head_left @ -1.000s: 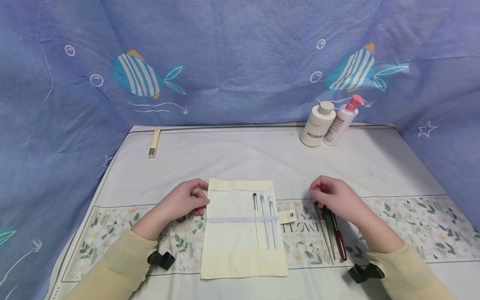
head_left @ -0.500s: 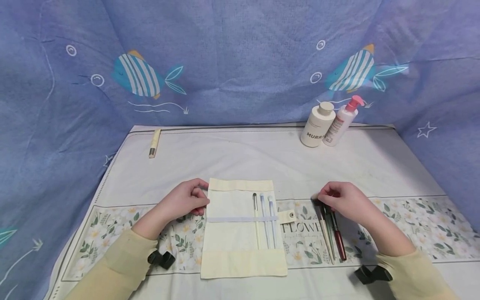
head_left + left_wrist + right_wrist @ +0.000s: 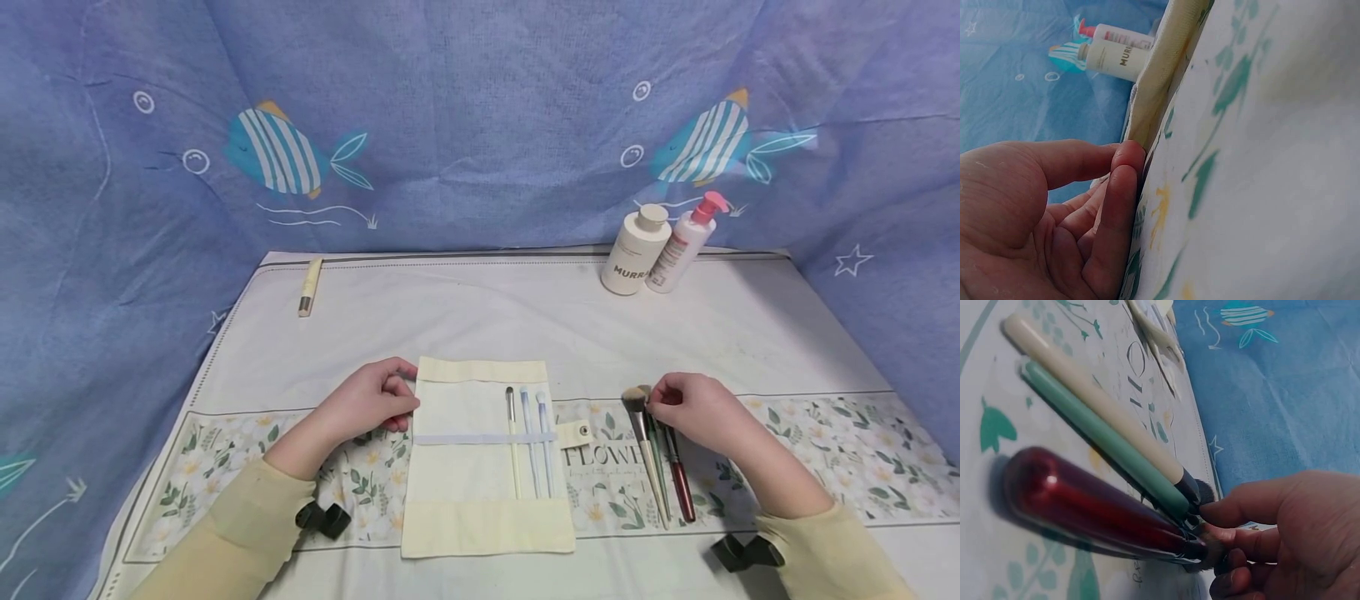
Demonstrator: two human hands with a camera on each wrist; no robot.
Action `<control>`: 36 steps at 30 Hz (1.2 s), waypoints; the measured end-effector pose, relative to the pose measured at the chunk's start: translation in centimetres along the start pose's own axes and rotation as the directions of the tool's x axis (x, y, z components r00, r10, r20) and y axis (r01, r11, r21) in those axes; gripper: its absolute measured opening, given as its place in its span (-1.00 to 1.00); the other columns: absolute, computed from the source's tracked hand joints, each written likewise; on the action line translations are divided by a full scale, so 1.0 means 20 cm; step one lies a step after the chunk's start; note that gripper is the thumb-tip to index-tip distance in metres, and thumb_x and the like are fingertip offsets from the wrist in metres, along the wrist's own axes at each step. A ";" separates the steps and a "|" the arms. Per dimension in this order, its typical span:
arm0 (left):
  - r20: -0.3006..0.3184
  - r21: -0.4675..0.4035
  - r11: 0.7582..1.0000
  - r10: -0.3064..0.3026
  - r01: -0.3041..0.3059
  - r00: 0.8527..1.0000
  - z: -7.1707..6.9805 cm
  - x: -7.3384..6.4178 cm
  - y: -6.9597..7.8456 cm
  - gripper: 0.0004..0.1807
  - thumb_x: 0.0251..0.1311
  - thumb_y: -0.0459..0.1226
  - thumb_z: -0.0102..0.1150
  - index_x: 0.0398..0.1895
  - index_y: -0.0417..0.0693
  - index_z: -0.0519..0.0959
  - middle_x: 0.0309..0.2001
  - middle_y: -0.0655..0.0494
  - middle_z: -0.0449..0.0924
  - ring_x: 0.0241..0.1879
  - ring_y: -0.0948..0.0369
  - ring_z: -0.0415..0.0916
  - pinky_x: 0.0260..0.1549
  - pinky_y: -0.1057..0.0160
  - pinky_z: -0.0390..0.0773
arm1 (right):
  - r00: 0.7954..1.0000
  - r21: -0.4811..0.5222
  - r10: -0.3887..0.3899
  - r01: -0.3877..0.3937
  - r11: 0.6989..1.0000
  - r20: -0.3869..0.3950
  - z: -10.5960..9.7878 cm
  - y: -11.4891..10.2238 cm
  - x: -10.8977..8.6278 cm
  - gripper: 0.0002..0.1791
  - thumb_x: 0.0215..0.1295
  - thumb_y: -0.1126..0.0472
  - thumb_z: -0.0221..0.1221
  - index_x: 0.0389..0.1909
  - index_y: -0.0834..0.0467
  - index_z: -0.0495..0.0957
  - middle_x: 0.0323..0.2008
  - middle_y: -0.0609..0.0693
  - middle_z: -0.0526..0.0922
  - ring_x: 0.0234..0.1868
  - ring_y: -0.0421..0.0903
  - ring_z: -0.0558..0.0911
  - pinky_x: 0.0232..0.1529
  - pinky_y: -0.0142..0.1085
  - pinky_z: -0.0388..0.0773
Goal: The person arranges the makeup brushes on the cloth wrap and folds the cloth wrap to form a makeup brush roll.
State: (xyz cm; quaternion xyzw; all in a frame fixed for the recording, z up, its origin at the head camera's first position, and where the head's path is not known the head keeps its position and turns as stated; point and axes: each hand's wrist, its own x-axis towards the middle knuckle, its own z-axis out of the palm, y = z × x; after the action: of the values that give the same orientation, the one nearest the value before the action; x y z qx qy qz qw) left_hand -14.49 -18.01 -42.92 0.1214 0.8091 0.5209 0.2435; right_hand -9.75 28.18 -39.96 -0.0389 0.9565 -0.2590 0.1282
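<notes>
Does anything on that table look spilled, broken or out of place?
Nothing looks spilled or broken. One mild oddity: three loose brushes lie beside the open brush roll, at the right hand, rather than tucked under the roll's strap like the three slimmer brushes.

Head cam looks forward-down at the worktop [image 3: 450,312]; 2 wrist cams sit super close, sideways; head + right share the red brush [image 3: 681,490].

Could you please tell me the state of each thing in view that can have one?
Brush roll: spread open
Snap strap: unfastened
Three slim brushes: tucked under the band
Three thicker brushes: lying outside the roll
White bottle: upright, capped
Pump bottle: upright
Tube: lying down
</notes>
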 end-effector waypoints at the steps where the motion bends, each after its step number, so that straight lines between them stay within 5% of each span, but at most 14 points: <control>1: 0.000 0.000 1.000 0.000 0.000 1.000 0.00 0.00 0.00 -0.52 0.39 -0.37 0.23 0.31 -0.32 0.38 -0.38 -0.05 0.68 -0.47 0.08 0.66 -0.41 0.18 0.68 | 1.000 -0.010 0.001 -0.001 1.000 0.000 0.00 0.00 0.00 -0.90 0.39 0.20 0.23 -0.32 0.14 0.60 -0.41 -0.07 0.59 -0.44 -0.12 0.44 -0.39 -0.24 0.36; 20: 0.000 0.002 1.000 0.000 0.000 1.000 0.00 0.00 0.00 -0.52 0.40 -0.37 0.23 0.31 -0.31 0.38 -0.38 -0.04 0.68 -0.47 0.09 0.66 -0.41 0.18 0.67 | 0.997 -0.092 0.048 -0.044 0.995 0.052 0.02 -0.01 0.05 -0.71 0.36 0.10 0.23 -0.51 0.10 0.43 -0.60 -0.07 0.40 -0.59 -0.11 0.35 -0.52 -0.23 0.25; 28: -0.001 0.002 1.000 -0.001 0.001 1.000 0.00 0.00 0.00 -0.52 0.39 -0.37 0.23 0.31 -0.32 0.39 -0.39 -0.03 0.68 -0.48 0.10 0.66 -0.42 0.19 0.67 | 0.998 -0.035 0.042 -0.040 0.999 0.038 0.03 0.00 0.07 -0.68 0.34 0.18 0.17 -0.60 0.06 0.33 -0.66 -0.13 0.25 -0.61 -0.14 0.27 -0.48 -0.25 0.22; 36: 0.002 0.000 1.000 0.003 -0.003 1.000 0.00 0.00 -0.01 -0.52 0.39 -0.38 0.23 0.31 -0.32 0.38 -0.39 -0.03 0.69 -0.48 0.10 0.66 -0.41 0.19 0.67 | 0.997 0.121 0.071 -0.074 0.990 0.034 -0.03 -0.01 0.07 -0.56 0.49 -0.06 0.22 -0.50 0.13 0.40 -0.66 -0.12 0.29 -0.61 -0.12 0.34 -0.56 -0.25 0.30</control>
State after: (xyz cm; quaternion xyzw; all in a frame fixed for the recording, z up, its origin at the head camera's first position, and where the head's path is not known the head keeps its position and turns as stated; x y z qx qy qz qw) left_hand -14.55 -18.04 -43.03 0.1233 0.8086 0.5212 0.2435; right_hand -11.23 28.03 -39.61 0.0000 0.9377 -0.3117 0.1536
